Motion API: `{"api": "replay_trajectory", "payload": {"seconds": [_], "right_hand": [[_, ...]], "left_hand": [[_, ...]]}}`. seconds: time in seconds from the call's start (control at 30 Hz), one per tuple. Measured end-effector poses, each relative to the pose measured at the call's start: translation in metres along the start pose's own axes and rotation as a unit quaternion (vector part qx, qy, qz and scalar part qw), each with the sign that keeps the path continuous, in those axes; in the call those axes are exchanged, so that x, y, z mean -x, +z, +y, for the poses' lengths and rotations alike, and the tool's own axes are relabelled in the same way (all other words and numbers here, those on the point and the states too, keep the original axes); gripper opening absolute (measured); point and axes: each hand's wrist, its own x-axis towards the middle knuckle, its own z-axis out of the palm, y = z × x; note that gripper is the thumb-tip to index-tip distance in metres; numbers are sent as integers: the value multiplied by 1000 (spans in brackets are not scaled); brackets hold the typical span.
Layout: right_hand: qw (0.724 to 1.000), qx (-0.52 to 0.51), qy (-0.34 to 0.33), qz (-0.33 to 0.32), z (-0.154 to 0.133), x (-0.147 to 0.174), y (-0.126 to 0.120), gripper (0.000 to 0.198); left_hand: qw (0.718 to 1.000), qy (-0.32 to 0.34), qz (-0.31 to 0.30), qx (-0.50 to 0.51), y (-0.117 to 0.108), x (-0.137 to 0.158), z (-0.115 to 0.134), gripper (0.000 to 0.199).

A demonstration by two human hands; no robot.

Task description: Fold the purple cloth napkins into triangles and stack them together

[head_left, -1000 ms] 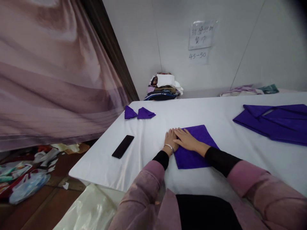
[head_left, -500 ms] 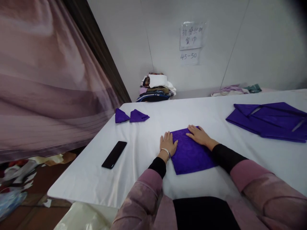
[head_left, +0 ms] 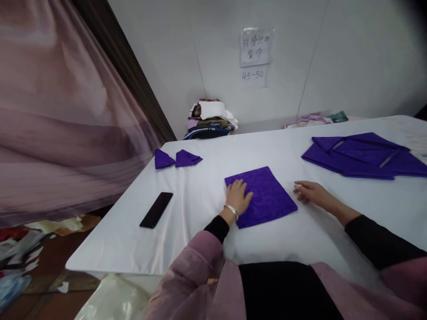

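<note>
A purple cloth napkin (head_left: pixel 267 200), folded into a square, lies flat on the white-covered table (head_left: pixel 207 195) before me. My left hand (head_left: pixel 238 196) rests on its left side, fingers spread and palm down, with a silver bracelet at the wrist. Off the napkin's right edge is my right hand (head_left: pixel 312 194), its fingers loosely bent and nothing seen in them. Farther right lie several overlapping purple napkins (head_left: pixel 363 155) in a loose pile. Two small folded purple pieces, one on the left (head_left: pixel 163 158) and one beside it (head_left: pixel 187 158), sit near the back left edge.
A black phone (head_left: pixel 156 210) lies on the table's left part. Behind the table are a stack of folded clothes (head_left: pixel 210 120) and more cloth (head_left: pixel 310 119). Paper signs (head_left: pixel 255 51) hang on the wall. A pink curtain (head_left: pixel 73 111) borders the left side.
My right hand has lifted off the napkin and moved right, beyond its edge. My left hand stays on the napkin, its fingers now a little more bent. The view has shifted slightly right.
</note>
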Motion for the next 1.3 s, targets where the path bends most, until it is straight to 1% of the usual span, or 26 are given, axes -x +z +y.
{"api": "replay_trajectory", "payload": {"seconds": [0.07,0.1,0.17,0.23,0.3,0.37,0.47,0.6,0.7,0.8,0.83,0.87,1.0,1.1,1.13,1.2,1.23,1.3], "right_hand": [[998,-38,46,-31,3,20,1,41],[996,-54,58,-42,4,27,3,38],[993,-82,65,-56,6,37,5,34],[991,-102,62,-59,6,42,7,31],[990,-115,55,-58,6,44,7,30],[990,-123,52,-55,6,44,8,31],[990,-116,44,-66,7,41,11,38],[991,-101,22,-80,9,32,21,47],[991,-100,11,-86,9,28,27,44],[988,-121,3,-91,8,29,29,47],[987,-129,-5,-95,8,31,29,49],[986,-134,-18,-100,8,32,29,52],[985,-109,-65,-118,4,40,28,54],[984,-54,-100,-140,-2,52,23,53],[983,-28,-120,-138,-4,57,20,51],[976,36,-185,-113,-7,67,13,45],[966,71,-229,-95,-8,73,10,43],[936,132,-315,-79,-8,81,9,45]], "left_hand": [[993,110,-29,12,3,16,30,44],[987,151,-44,12,6,22,44,45],[978,196,-64,-3,13,30,68,47],[977,198,-71,-26,19,30,81,43],[980,183,-69,-44,24,26,87,36],[981,174,-63,-54,28,22,89,29],[981,176,-51,-58,31,18,90,21],[983,172,-43,-45,33,18,90,17],[985,165,-42,-27,33,19,90,23],[988,152,-31,-16,35,21,91,43],[988,149,-27,-17,36,22,91,45],[989,146,-24,-19,37,22,92,44],[990,135,-23,-21,36,25,93,18],[990,138,-35,20,27,32,89,16],[989,138,-43,39,22,36,86,17],[986,131,-62,80,12,45,80,17],[985,122,-71,100,7,50,77,18],[982,100,-79,138,-1,59,72,18]]}}
